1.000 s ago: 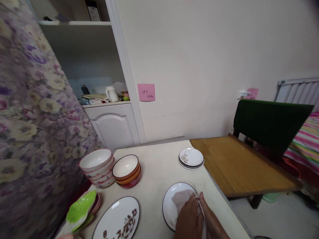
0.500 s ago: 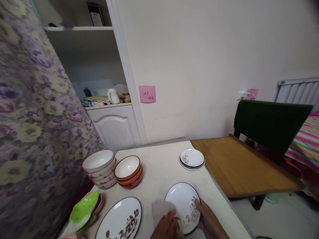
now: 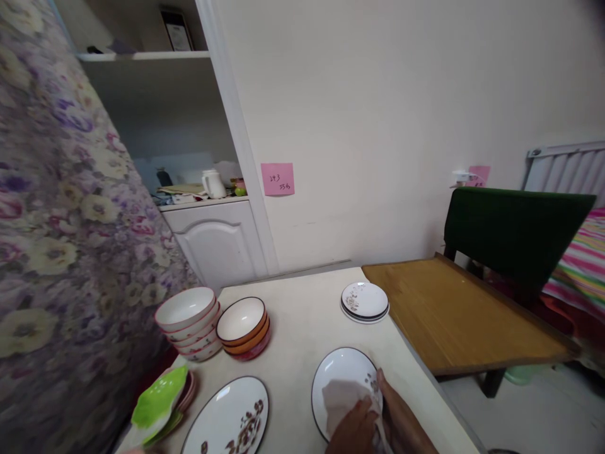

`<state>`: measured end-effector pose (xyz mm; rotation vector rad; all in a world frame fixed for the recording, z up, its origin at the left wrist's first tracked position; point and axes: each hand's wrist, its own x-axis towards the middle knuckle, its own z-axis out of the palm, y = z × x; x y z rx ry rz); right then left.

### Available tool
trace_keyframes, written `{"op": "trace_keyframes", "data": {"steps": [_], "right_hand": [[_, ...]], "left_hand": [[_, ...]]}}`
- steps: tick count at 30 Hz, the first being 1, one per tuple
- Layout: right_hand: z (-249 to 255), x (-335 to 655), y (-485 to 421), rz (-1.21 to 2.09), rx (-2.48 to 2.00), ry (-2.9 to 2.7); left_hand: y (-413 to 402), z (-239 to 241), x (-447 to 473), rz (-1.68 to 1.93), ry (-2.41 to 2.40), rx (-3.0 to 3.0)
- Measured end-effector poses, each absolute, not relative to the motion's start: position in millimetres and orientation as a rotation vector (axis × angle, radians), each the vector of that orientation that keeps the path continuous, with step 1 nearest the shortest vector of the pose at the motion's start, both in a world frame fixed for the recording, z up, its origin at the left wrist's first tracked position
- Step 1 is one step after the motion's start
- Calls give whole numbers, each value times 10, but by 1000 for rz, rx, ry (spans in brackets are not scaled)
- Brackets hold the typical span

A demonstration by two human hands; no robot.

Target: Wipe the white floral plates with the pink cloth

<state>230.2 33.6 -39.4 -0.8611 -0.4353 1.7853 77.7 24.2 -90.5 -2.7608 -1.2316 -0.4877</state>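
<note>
A white plate (image 3: 340, 366) with a dark rim and brown flower print is tilted low in front of me. My right hand (image 3: 394, 407) grips its right edge, with the thumb along the rim. Against the plate's face, my left hand (image 3: 357, 429) presses a pale wiping cloth (image 3: 344, 398), which covers part of the flower print. To the left lies a larger white plate (image 3: 231, 407) with brown flowers, cut off by the frame's lower edge. A stack of small flowered plates (image 3: 363, 299) stands farther back on the right.
Left on the white table (image 3: 302, 302) stand a stack of red-rimmed bowls (image 3: 186, 309), brown-rimmed bowls (image 3: 242, 318) and a green leaf-shaped dish (image 3: 158, 400). A lower wooden table (image 3: 454, 315) adjoins at right, with a green-backed chair (image 3: 513, 233) beyond. A flowered curtain (image 3: 57, 252) hangs left.
My left hand has moved the cloth rightward from the plate's left edge onto its middle and lower face. My right hand keeps its hold on the plate's right rim.
</note>
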Motion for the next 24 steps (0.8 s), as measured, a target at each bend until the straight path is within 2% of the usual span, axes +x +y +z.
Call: {"op": "trace_keyframes", "data": {"steps": [5,8,12,18,24], "right_hand": [[-287,2313,328,1879,-869,-478],[-282,2283,335,1942,-736,-547],[-408,2240,369,1841,-798,-617],[-723,2226,445,1642,-804,-704],[-804,2239,457,1564,-726,-700]], "left_hand": [[415,-144,1014,-396,-1561,-2952],[525,89,900,-336,-1914,-2824],[553,-66,605,-385,-2118,-2618],[326,-404,238,-748,-2389,-2457],[329,-232,208,-1418,-2587,-2272]]}}
